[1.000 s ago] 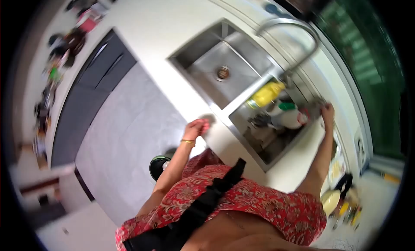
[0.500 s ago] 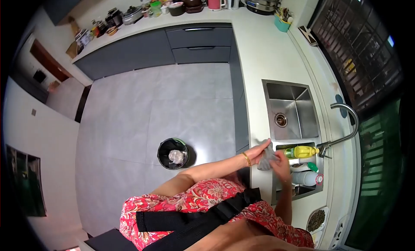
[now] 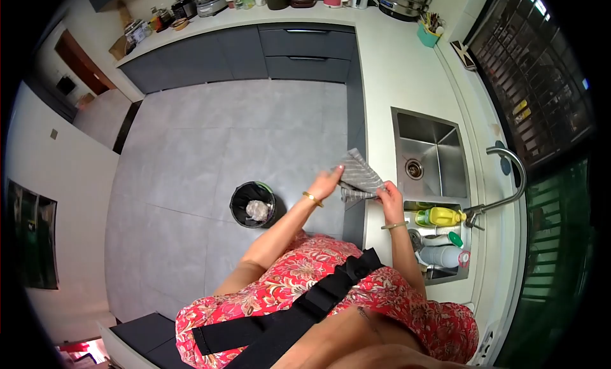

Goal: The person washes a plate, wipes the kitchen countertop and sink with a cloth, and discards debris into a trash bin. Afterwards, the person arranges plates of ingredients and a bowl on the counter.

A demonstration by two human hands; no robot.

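Observation:
A grey striped cloth (image 3: 360, 175) is stretched between my two hands in front of the counter's edge. My left hand (image 3: 328, 179), with a gold bangle on the wrist, grips the cloth's left edge. My right hand (image 3: 388, 194) pinches its bunched lower right corner. The cloth hangs partly unfolded above the floor and the counter front, just left of the steel sink (image 3: 428, 156).
A white counter (image 3: 398, 83) runs along the right with a curved tap (image 3: 506, 178). A yellow bottle (image 3: 442, 215) and a white bottle (image 3: 445, 255) lie in the smaller basin. A black bin (image 3: 253, 205) stands on the grey tiled floor. Pots and kettles line the far counter.
Both hands have lifted the cloth away from the sink's edge and spread it open; half a second ago it was bunched up. The view has shifted slightly.

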